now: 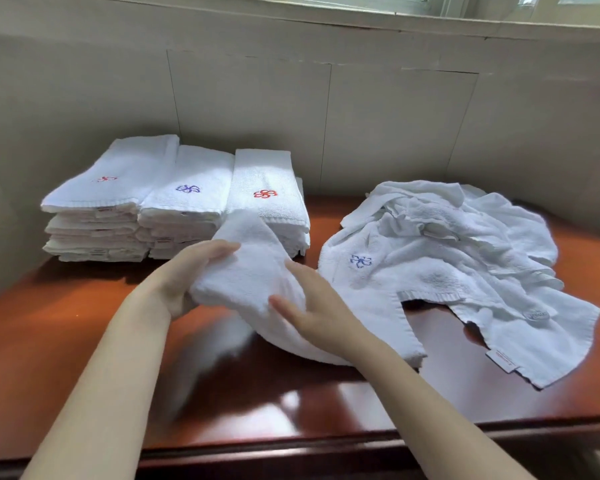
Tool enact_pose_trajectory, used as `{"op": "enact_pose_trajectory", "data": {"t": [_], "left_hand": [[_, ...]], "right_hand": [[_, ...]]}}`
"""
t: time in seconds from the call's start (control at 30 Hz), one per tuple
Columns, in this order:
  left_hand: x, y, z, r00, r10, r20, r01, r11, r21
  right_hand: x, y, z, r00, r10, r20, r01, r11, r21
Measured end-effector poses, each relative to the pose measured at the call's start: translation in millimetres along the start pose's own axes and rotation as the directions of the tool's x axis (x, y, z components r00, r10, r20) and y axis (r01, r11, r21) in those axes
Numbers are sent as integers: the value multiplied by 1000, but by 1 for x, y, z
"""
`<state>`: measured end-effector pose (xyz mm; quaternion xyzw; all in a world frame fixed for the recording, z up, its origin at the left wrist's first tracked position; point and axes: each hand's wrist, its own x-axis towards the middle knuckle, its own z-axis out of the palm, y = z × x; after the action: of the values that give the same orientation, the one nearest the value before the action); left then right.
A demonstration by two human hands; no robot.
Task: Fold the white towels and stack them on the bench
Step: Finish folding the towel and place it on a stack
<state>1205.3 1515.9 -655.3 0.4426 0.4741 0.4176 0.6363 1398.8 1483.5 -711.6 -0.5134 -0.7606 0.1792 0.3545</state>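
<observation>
Towel (246, 271) in both hands is the thing being worked: a white one, bunched and lifted above the front middle of the reddish-brown bench (84, 341), its lower edge trailing down to the wood and blurred there. The left hand (187, 275) grips its left side, fingers curled over the top of the cloth and the palm underneath. The right hand (312, 306) lies against the right side with the fingers fairly straight and spread, pressing on the fabric rather than clutching it. Behind the hands, toward the wall (395, 116), three stacks of folded towels stand side by side and touching: the left stack (108, 188) topped by a small red emblem, the middle stack (187, 192) by a blue one, the right stack (267, 188) by a red one. To the right, a loose heap of unfolded towels (465, 258) sprawls over the bench, one showing a blue emblem, another a label at its near corner.
</observation>
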Motion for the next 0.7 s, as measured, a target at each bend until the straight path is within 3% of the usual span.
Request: {"op": "enact_pose_trajectory", "data": {"t": [0.03, 0.1, 0.23, 0.3, 0.4, 0.47, 0.53, 0.6, 0.7], "left_hand": [[-4, 0, 9, 998, 1, 56, 1, 999, -41], [-8, -1, 25, 987, -13, 157, 28, 995, -94], [-10, -4, 32, 971, 60, 231, -43, 996, -78], [-6, -4, 30, 974, 158, 161, -147, 986, -82], [0, -5, 18, 947, 295, -125, -304, 950, -63], [3, -9, 7, 928, 336, -164, -342, 940, -10], [4, -12, -2, 940, 340, 25, -341, 940, 33], [5, -17, -6, 918, 280, 280, -318, 943, 101], [4, -20, -13, 879, 123, 460, -191, 976, 104]], "right_hand": [[2, -14, 7, 999, 0, 40, -7, 987, 162], [2, -32, 20, 995, 54, 86, -78, 950, 301], [7, -37, 23, 948, 269, -170, -222, 942, 250], [16, -34, 15, 909, 290, -299, -209, 938, 276], [23, -36, -7, 889, 328, -320, -160, 877, 453], [25, -39, -21, 885, 405, -229, -121, 676, 727], [28, -40, -37, 900, 434, -52, -115, 350, 930], [30, -41, -52, 929, 355, 102, -134, 65, 989], [34, -30, -65, 902, 420, 98, -39, -148, 988]]}}
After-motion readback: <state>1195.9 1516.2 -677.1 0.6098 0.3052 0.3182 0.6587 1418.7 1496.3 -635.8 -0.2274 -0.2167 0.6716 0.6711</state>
